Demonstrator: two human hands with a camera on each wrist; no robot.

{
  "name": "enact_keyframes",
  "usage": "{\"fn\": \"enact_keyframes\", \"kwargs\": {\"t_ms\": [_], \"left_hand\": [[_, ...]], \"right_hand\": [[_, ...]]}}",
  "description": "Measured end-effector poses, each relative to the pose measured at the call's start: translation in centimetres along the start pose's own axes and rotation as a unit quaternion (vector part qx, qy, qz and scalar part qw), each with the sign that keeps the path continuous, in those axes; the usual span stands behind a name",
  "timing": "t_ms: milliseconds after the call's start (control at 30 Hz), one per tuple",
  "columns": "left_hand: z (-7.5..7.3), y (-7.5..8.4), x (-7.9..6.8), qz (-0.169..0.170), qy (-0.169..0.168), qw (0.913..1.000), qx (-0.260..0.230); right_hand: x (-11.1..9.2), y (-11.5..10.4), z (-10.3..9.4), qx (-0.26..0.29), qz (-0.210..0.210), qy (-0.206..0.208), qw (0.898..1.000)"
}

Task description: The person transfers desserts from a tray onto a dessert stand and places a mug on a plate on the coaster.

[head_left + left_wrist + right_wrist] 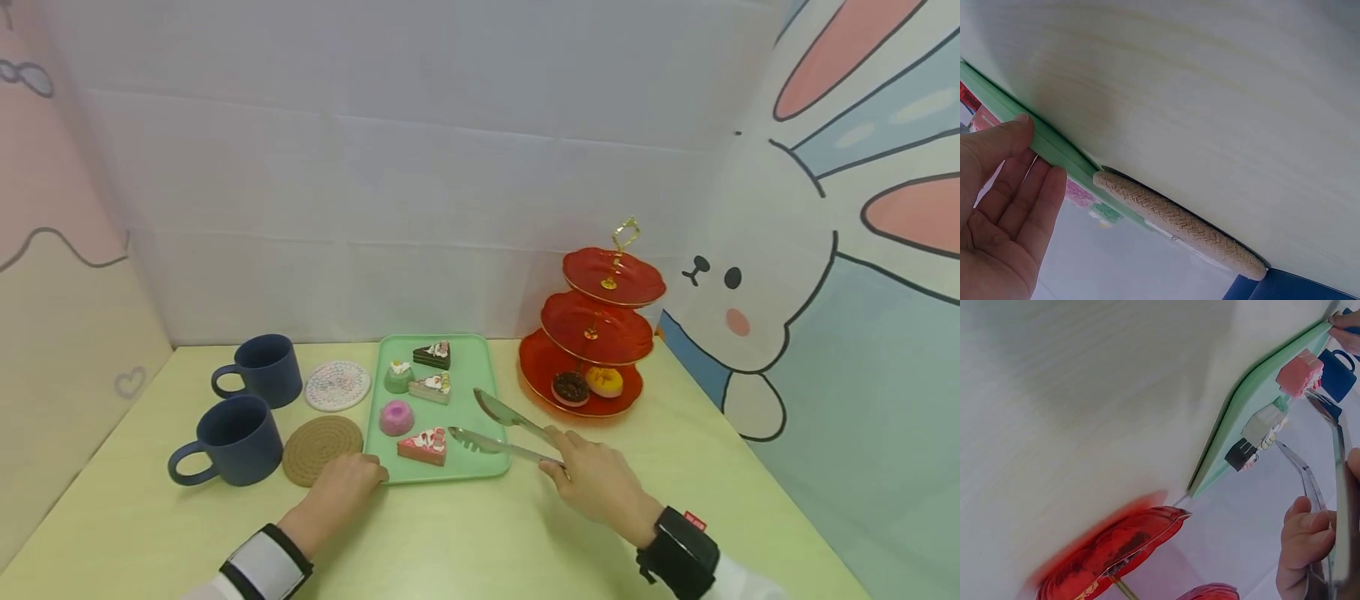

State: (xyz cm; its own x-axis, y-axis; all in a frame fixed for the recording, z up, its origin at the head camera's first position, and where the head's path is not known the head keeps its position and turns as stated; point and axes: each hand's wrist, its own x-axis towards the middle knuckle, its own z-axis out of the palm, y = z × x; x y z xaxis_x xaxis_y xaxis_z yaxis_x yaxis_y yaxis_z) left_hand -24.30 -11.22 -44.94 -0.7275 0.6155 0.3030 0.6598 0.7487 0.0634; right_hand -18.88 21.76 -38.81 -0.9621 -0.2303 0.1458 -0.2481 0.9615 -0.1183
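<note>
A green tray point(468, 467) carries a pink cake slice point(423, 448), a purple round cake point(396, 417), a green cake point(399, 377), a white cake slice point(431, 387) and a chocolate cake slice point(432, 354). My left hand point(341, 487) holds the tray's near left corner; in the left wrist view its thumb and fingers lie about the green rim point(1063, 150). With my right hand point(600, 483) I grip metal tongs point(517, 421), whose arms are spread. The tips hang over the tray's right part, close to the pink slice, with nothing between them.
A red three-tier stand point(600, 329) rises at the back right, a chocolate donut point(570, 388) and a yellow donut point(604, 382) on its bottom plate. Left of the tray lie a woven coaster point(322, 448) and a patterned coaster point(337, 385), beside two blue mugs point(240, 442).
</note>
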Motion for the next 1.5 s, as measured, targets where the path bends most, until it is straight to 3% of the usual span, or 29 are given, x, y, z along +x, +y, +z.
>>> {"fn": "enact_keyframes", "kwargs": {"t_ms": [200, 500, 1067, 1500], "left_hand": [[0.2, 0.0, 0.0, 0.01, 0.011, 0.9998, 0.014], [0.3, -0.1, -0.1, 0.013, 0.021, 0.9996, 0.014], [0.2, 0.1, 0.0, 0.001, 0.005, 0.9998, 0.018], [0.3, 0.1, 0.0, -0.009, -0.001, 0.9999, 0.011]], "right_hand": [[0.4, -1.1, 0.8, -0.01, -0.051, -0.023, 0.998], [1.4, -1.7, 1.9, -0.008, -0.077, -0.031, 0.997], [2.2, -1.8, 2.6, -0.012, -0.107, -0.025, 0.994], [2.0, -1.7, 2.9, -0.01, -0.106, -0.009, 0.994]]}}
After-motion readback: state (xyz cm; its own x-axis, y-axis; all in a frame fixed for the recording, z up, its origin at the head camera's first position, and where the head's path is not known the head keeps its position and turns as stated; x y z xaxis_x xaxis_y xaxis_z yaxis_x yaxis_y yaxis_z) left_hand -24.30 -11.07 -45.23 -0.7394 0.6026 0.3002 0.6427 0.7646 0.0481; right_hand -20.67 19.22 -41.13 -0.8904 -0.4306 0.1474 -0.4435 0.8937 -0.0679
